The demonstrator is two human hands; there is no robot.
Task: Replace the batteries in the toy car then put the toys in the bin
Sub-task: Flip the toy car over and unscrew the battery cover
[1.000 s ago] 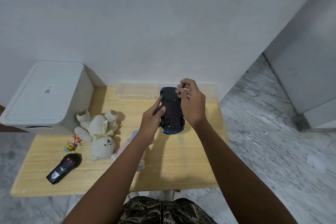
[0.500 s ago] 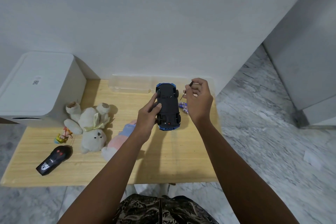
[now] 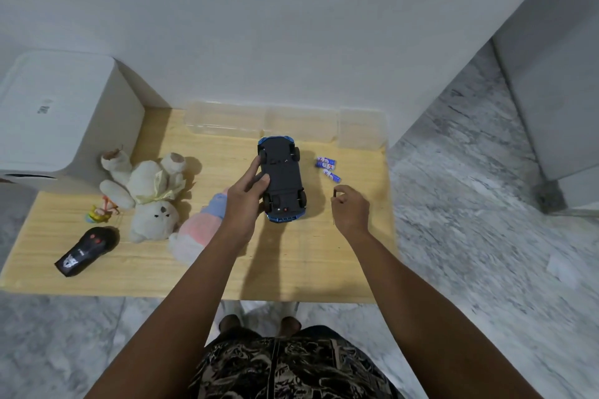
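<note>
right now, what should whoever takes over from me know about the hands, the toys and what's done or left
Left hand grips the car, held underside up over the table.
Right hand pinches a small dark part; what it is cannot be told.
Batteries lie on the table right of the car.
Bear, pink plush, figurine and remote lie on the left; clear bin is at the back.
Done: cannot tell.
Left: fit batteries, bin the toys.
</note>
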